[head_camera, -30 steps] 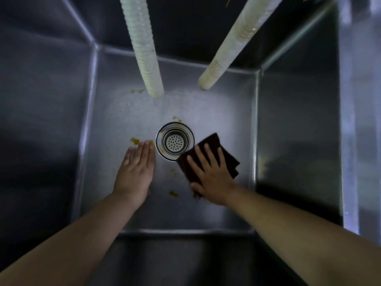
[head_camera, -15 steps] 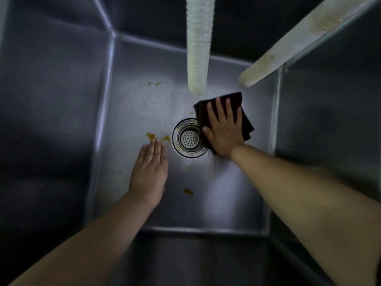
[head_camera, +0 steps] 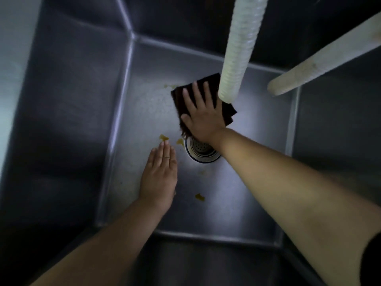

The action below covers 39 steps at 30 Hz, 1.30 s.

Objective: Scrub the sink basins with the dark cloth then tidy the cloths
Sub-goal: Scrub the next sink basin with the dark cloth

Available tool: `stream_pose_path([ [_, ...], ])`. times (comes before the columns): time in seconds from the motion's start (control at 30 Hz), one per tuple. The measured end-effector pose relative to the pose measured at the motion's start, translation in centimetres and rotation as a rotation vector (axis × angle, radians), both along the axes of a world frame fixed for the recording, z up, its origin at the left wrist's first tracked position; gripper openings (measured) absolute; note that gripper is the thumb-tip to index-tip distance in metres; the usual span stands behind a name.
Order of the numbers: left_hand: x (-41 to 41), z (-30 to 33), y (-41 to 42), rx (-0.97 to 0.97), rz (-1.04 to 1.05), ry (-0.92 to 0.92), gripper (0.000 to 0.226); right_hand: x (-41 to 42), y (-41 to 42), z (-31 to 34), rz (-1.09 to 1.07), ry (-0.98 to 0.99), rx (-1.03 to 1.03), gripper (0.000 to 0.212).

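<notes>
I look down into a deep steel sink basin (head_camera: 144,120). My right hand (head_camera: 201,114) lies flat with spread fingers on the dark cloth (head_camera: 208,82), pressing it on the basin floor beyond the round drain strainer (head_camera: 201,152). My wrist covers the strainer's far right part. My left hand (head_camera: 159,172) rests flat on the floor, fingers straight and together, just left of the drain, holding nothing. Small yellow-brown scraps (head_camera: 164,137) lie by its fingertips, at the drain's edge, near the cloth's far corner and nearer me (head_camera: 199,197).
Two white ribbed hoses hang into the basin from above: one (head_camera: 237,58) ends right over my right hand, the other (head_camera: 309,69) slants in from the right. Steel walls close in on all four sides.
My right hand has slid the dark cloth from the near right of the drain, round its right side, to the floor beyond it. My left hand has stayed flat beside the drain.
</notes>
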<state>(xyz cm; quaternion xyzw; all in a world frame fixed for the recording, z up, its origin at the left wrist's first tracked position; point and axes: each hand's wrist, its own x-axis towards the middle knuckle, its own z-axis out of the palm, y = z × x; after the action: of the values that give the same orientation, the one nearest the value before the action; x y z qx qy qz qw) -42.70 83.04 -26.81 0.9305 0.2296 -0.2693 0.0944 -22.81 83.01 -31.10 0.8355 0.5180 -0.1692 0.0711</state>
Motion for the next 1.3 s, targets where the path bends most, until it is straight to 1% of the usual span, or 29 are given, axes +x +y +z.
stream_pose_path([
  [0.1, -0.8, 0.6, 0.5, 0.024, 0.036, -0.007, 0.117, 0.7, -1.1, 0.7, 0.112, 0.037, -0.015, 0.063],
  [0.17, -1.6, 1.0, 1.4, 0.036, 0.054, 0.066, 0.117, 2.7, -2.1, 0.8, 0.069, 0.046, -0.012, 0.063],
  [0.27, -2.5, 1.4, 3.6, 0.087, 0.025, 0.184, 0.119, 6.2, -4.2, 0.3, -0.187, 0.016, 0.005, 0.068],
  [0.37, -2.8, 1.5, 4.7, 0.066, -0.014, 0.281, 0.113, 8.6, -5.1, -0.1, -0.434, -0.035, -0.002, 0.074],
  [0.47, -2.9, 1.1, 4.9, 0.038, -0.003, 0.279, 0.109, 8.5, -2.6, -0.1, -0.681, -0.033, 0.000, 0.074],
  [0.5, -2.9, 1.1, 5.0, 0.025, 0.000, 0.271, 0.110, 8.1, -1.3, -0.1, -0.718, -0.026, 0.016, 0.073],
  [0.57, -3.0, 0.8, 5.2, 0.020, 0.009, 0.249, 0.112, 7.1, 1.4, -0.7, -0.647, -0.069, 0.028, 0.071],
  [0.67, -2.9, 0.8, 5.3, 0.000, 0.026, 0.214, 0.112, 4.3, 4.7, -1.1, -0.435, -0.094, 0.074, 0.069],
  [0.7, -3.0, 0.7, 5.2, 0.001, 0.030, 0.185, 0.116, 2.9, 5.6, -1.1, -0.353, -0.083, 0.088, 0.069],
  [0.77, -3.3, 0.6, 5.3, 0.004, 0.048, 0.201, 0.130, -0.4, 7.1, -0.9, -0.188, -0.064, 0.093, 0.068],
  [0.83, -3.3, 0.6, 5.5, 0.017, 0.050, 0.182, 0.134, -3.5, 8.3, -0.9, -0.016, -0.045, 0.087, 0.066],
  [0.87, -3.3, 0.6, 5.5, 0.014, 0.049, 0.214, 0.134, -4.6, 8.7, -1.0, 0.058, -0.024, 0.080, 0.065],
  [0.9, -3.3, 0.7, 5.4, 0.027, 0.033, 0.197, 0.130, -5.2, 9.0, -1.0, 0.120, -0.004, 0.077, 0.064],
  [0.93, -3.3, 0.6, 5.2, 0.007, 0.038, 0.166, 0.123, -5.1, 9.3, -1.0, 0.180, 0.009, 0.078, 0.064],
  [1.0, -3.5, 0.5, 5.3, 0.001, 0.051, 0.194, 0.117, -3.6, 9.8, -0.8, 0.295, 0.007, 0.083, 0.063],
  [1.03, -3.6, 0.4, 5.4, 0.011, 0.047, 0.176, 0.118, -2.3, 9.8, -0.9, 0.313, -0.007, 0.087, 0.063],
  [1.07, -3.6, 0.3, 5.3, 0.000, 0.062, 0.168, 0.120, -1.0, 9.6, -1.0, 0.279, -0.029, 0.095, 0.063],
  [1.13, -3.6, 0.4, 5.5, 0.003, 0.091, 0.197, 0.129, 1.6, 8.0, -1.2, 0.110, -0.092, 0.122, 0.064],
  [1.17, -3.8, 0.0, 5.6, -0.025, 0.108, 0.164, 0.132, 2.8, 6.7, -1.2, 0.035, -0.132, 0.129, 0.064],
  [1.2, -4.0, -0.3, 5.4, -0.026, 0.117, 0.096, 0.132, 3.8, 5.2, -1.1, -0.015, -0.168, 0.132, 0.064],
  [1.23, -3.8, 0.0, 5.4, -0.031, 0.117, 0.069, 0.132, 4.7, 3.8, -1.1, -0.054, -0.194, 0.136, 0.065],
  [1.3, -3.6, 0.8, 5.6, -0.048, 0.094, 0.140, 0.126, 6.0, 1.8, -0.9, -0.149, -0.191, 0.127, 0.066],
])
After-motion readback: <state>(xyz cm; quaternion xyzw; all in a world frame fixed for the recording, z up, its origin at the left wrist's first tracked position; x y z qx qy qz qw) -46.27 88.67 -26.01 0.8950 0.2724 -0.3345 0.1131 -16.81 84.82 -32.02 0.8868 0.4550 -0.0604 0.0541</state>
